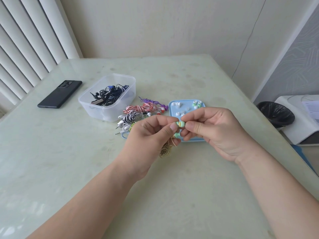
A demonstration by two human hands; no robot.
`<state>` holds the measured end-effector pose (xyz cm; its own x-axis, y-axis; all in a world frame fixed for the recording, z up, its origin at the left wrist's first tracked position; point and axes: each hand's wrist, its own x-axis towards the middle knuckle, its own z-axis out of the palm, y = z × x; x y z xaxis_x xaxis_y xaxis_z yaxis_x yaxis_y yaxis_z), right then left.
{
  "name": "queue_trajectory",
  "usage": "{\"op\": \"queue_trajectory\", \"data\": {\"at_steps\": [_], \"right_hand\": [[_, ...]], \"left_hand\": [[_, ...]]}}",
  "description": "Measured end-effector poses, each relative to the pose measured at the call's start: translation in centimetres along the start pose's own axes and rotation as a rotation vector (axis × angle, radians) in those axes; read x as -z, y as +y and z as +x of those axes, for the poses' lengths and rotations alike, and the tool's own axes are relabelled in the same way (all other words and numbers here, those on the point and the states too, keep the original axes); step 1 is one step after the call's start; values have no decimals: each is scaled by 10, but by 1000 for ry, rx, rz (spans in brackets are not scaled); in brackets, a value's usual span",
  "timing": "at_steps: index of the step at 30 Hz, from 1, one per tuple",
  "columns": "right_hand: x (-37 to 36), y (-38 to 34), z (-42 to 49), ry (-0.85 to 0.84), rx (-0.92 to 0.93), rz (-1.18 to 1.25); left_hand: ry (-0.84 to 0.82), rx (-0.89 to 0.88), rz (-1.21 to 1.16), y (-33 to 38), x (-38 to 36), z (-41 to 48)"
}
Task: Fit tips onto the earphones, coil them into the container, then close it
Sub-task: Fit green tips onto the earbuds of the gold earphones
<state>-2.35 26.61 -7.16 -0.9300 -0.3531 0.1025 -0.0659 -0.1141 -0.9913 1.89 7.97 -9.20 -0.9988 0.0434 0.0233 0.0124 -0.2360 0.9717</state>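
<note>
My left hand (151, 133) pinches a yellow earbud (180, 124) between thumb and forefinger, above the table's middle. My right hand (210, 128) pinches a green tip (183, 124) against that earbud. A second green-tipped earbud (177, 135) sits lower in my left fingers, and the yellow cord (165, 150) hangs coiled below my left hand. A clear plastic container (96, 100) with dark earphones inside stands open at the left. A blue tray (172, 105) behind my hands holds several white and green tips.
A pile of coloured earphones (138, 112) lies between container and tray. A black phone (59, 94) lies at the far left. A black-lined bin (276, 113) and a white box (296, 118) stand off the table's right edge.
</note>
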Motion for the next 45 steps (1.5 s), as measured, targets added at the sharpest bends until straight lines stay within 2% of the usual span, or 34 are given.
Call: {"op": "queue_trajectory", "data": {"at_steps": [6,13,18,21,24,29,38,42,45], "right_hand": [[-4,0,0,43,42,-79],[-7,4,-2,57,134,-159],[-4,4,0,63,72,-151],[7,4,4,246,19,-223],[24,14,11,460,-12,-510],[19,19,11,349,-35,-826],[19,15,7,192,-61,-978],[17,13,5,212,-39,-894],[8,5,3,192,-39,-516]], "left_hand": [[71,10,26,-1,-1,-1],[47,-5,27,-3,-1,-1],[70,25,12,0,-1,-1],[91,42,-17,3,-2,0],[98,39,-24,5,-3,0],[111,45,-43,5,-5,-2],[140,54,-56,8,-6,-3],[155,81,-57,6,-4,-2],[151,94,-80,6,-4,-2]]}}
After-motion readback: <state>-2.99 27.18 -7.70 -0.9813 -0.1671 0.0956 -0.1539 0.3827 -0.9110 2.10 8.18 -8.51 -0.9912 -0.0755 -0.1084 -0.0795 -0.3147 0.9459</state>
